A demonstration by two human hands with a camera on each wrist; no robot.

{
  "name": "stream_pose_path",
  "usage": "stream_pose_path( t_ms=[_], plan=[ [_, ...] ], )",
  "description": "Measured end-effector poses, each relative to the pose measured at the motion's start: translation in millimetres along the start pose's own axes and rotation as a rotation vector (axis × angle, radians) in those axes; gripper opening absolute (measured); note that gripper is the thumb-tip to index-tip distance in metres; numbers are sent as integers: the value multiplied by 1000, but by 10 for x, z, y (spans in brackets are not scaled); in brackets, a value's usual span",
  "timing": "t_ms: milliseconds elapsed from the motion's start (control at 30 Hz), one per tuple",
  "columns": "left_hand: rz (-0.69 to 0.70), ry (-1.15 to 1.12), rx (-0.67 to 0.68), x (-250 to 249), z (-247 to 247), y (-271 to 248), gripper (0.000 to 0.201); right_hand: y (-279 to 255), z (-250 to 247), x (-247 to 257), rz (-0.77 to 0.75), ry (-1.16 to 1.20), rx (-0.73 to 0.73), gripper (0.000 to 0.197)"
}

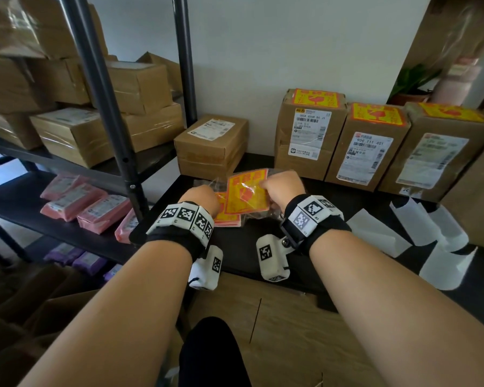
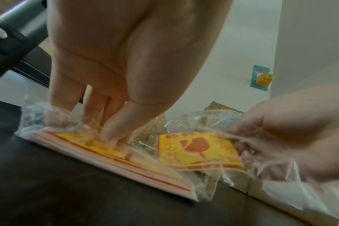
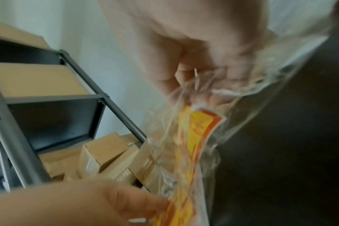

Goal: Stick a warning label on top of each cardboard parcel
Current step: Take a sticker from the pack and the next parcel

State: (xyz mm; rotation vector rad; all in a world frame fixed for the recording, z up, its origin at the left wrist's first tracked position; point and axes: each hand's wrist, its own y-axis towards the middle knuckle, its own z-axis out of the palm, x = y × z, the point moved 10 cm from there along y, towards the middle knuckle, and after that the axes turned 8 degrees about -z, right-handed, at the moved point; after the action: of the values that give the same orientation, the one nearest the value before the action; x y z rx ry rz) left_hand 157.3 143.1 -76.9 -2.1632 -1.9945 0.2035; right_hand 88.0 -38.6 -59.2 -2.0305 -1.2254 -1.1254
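My left hand (image 1: 204, 198) presses straight fingers (image 2: 114, 134) down on a stack of yellow-and-orange warning labels (image 1: 227, 219) inside a clear plastic bag (image 2: 39, 116) on the black table (image 1: 243, 247). My right hand (image 1: 267, 188) pinches one warning label (image 1: 246, 191) by its edge and holds it tilted above the stack, with bag film round it (image 3: 201, 125). A flat cardboard parcel (image 1: 211, 143) behind the hands bears only a shipping slip. Three upright parcels (image 1: 310, 132) (image 1: 372, 143) (image 1: 436, 152) to the right carry warning labels on top.
White backing sheets (image 1: 375, 233) (image 1: 442, 247) lie curled on the table at the right. A metal rack (image 1: 109, 135) with cardboard boxes and pink packets (image 1: 87, 208) stands at the left. A large box (image 1: 475, 191) sits at the right edge.
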Motion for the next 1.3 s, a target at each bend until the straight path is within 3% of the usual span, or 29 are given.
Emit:
stream_pose_path(
  t_ms=[167, 267, 400, 533, 700, 867, 967, 1100, 1233, 1300],
  plan=[
    [65, 47, 21, -49, 10, 26, 28, -96, -579, 267, -123, 100, -347, 26],
    [92, 59, 34, -88, -41, 31, 31, -213, -894, 440, -206, 180, -512, 16],
    [124, -125, -79, -101, -419, 63, 25, -293, -1189, 766, -333, 245, -645, 13],
    [109, -309, -231, 10, -897, 120, 33, -241, -1306, 1037, -400, 309, -674, 9],
    [52, -411, -290, 188, -1127, 401, 36, 243, -1028, 1068, -249, 394, -555, 25],
    [-48, -470, -188, 293, -1095, 660, 38, 678, -413, 912, -46, 410, -271, 39],
    [-124, -464, -164, 320, -1041, 833, 39, 707, -263, 978, -38, -13, -186, 30],
    [-189, -458, -234, 349, -1091, 1007, 40, 861, 65, 954, -7, -241, 2, 11],
    [-219, -435, -191, 342, -1054, 1160, 41, 1018, 325, 984, -119, -543, 130, 24],
    [-245, -453, -189, 377, -1034, 1189, 42, 1077, 450, 1000, -198, -723, 199, 17]
  ],
)
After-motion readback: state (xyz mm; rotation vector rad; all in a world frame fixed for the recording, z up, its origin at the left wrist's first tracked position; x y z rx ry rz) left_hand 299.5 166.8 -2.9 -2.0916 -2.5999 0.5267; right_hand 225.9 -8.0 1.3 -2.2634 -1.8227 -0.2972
